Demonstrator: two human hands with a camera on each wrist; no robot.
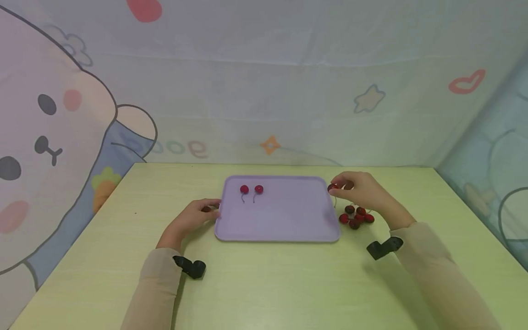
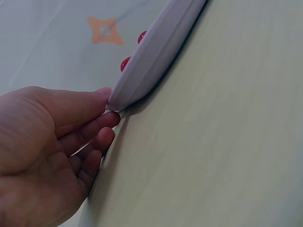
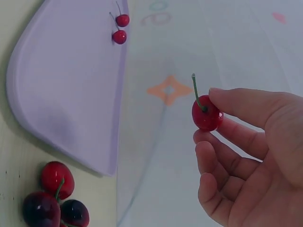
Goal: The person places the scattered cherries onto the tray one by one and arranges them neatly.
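A lilac tray (image 1: 284, 220) lies on the yellow-green table with two red cherries (image 1: 251, 189) near its far left corner; the two cherries (image 3: 120, 29) also show in the right wrist view. My left hand (image 1: 194, 215) holds the tray's left rim (image 2: 142, 75), thumb on top and fingers (image 2: 99, 137) under the edge. Beside the tray's far right corner, my right hand (image 1: 354, 187) pinches a red cherry (image 3: 206, 113) between thumb and fingers, stem up. A pile of several dark red cherries (image 1: 356, 216) lies on the table just below that hand.
A cartoon-printed cloth backdrop (image 1: 264, 91) closes off the table at the back and both sides. Bare tabletop (image 1: 272, 284) stretches between the tray and me. The tray's inside (image 3: 66, 85) is bare apart from the two cherries.
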